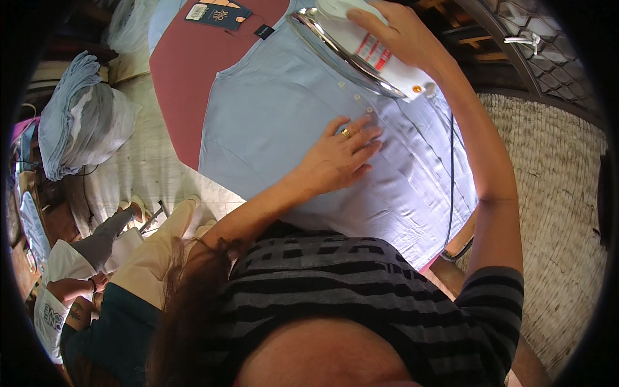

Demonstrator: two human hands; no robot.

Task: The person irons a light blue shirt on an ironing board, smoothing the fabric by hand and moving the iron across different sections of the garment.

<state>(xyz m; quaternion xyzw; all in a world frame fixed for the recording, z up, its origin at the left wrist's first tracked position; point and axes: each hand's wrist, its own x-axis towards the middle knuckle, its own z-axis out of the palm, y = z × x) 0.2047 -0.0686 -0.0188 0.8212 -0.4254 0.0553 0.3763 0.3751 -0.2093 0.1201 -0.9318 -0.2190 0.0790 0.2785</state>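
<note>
A light blue buttoned garment (271, 122) lies spread over a dark red ironing surface (177, 97). My right hand (400, 32) is closed round the handle of a white clothes iron (367, 48). The iron's shiny metal soleplate is tilted to the left, and its edge is over the garment near the button strip; I cannot tell whether it touches the cloth. My left hand (345, 153), with a ring on one finger, lies flat on the garment just below the buttons, fingers spread. Creases show in the cloth at the lower right.
A dark cardboard tag (218, 14) lies at the far edge of the ironing surface. A black cord (451, 187) runs down the right side. Bundled clothes in clear plastic (84, 119) stand at the left. Other people (122, 303) are at the lower left. A metal grille (548, 51) is far right.
</note>
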